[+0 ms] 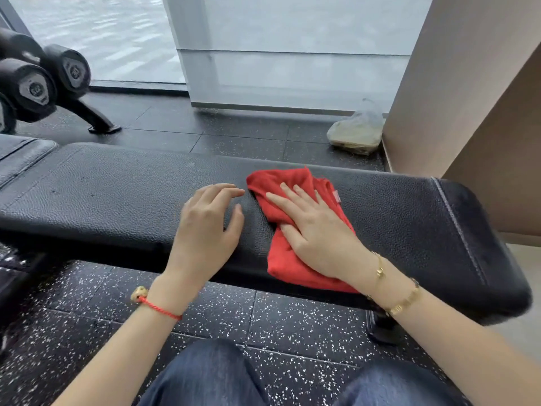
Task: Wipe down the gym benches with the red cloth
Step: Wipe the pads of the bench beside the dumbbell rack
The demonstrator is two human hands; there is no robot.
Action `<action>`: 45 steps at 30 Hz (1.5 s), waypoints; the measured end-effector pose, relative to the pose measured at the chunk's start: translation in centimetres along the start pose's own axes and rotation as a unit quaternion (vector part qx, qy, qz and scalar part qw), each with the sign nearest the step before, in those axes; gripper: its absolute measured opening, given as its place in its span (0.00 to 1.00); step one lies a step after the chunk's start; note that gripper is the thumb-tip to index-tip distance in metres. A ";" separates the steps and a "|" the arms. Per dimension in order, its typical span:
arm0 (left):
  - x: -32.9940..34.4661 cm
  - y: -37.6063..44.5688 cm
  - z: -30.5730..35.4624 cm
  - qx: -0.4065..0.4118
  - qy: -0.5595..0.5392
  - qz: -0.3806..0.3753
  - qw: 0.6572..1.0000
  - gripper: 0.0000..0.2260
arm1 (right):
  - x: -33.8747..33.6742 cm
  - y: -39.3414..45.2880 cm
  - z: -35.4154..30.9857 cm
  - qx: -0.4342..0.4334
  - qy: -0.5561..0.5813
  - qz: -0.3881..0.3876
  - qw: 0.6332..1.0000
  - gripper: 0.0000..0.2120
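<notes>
A black padded gym bench (111,194) runs across the view from left to right. The red cloth (281,265) lies crumpled on its top, right of centre, draping a little over the near edge. My right hand (316,230) presses flat on the cloth, fingers spread and pointing to the far left. My left hand (207,227) rests on the bare bench pad just left of the cloth, fingers loosely curved, holding nothing.
A second bench pad (20,156) joins at the far left. Black dumbbells on a rack (44,80) stand at the back left. A plastic bag (357,130) lies on the speckled floor by the beige wall (456,83). Glass windows are behind.
</notes>
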State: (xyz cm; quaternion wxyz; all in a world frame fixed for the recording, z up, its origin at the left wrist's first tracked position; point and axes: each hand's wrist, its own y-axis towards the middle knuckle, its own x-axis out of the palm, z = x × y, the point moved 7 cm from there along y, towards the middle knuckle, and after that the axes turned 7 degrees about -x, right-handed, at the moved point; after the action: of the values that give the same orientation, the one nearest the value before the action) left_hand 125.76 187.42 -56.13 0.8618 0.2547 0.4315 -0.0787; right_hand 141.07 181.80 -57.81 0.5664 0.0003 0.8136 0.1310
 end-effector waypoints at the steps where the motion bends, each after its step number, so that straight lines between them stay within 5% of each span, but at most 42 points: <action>1: 0.5 0.0 0.7 0.006 -0.003 -0.006 1.000 0.11 | -0.4 -1.3 0.1 -0.001 -0.005 0.006 1.000 0.26; 10: 4.4 -0.8 6.3 0.062 0.006 -0.032 0.998 0.11 | -4.2 -3.5 9.1 0.170 -0.025 0.035 0.985 0.26; 20: 7.0 -1.2 9.2 0.062 0.020 -0.058 0.996 0.13 | -5.0 -9.6 8.0 0.116 -0.020 0.036 0.992 0.27; 29: 7.1 -1.6 9.5 0.059 0.027 -0.061 0.996 0.15 | -9.8 -12.0 20.0 0.244 -0.020 0.058 0.968 0.25; 45: 7.1 -1.8 10.2 0.071 0.073 -0.059 0.993 0.15 | -7.6 -9.8 15.6 0.093 0.029 0.005 0.995 0.26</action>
State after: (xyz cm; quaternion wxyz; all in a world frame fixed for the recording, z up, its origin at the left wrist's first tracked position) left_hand 136.67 181.33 -57.31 0.8013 0.2948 0.5010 -0.1412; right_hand 159.58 174.49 -57.97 0.5395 0.0534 0.8384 0.0572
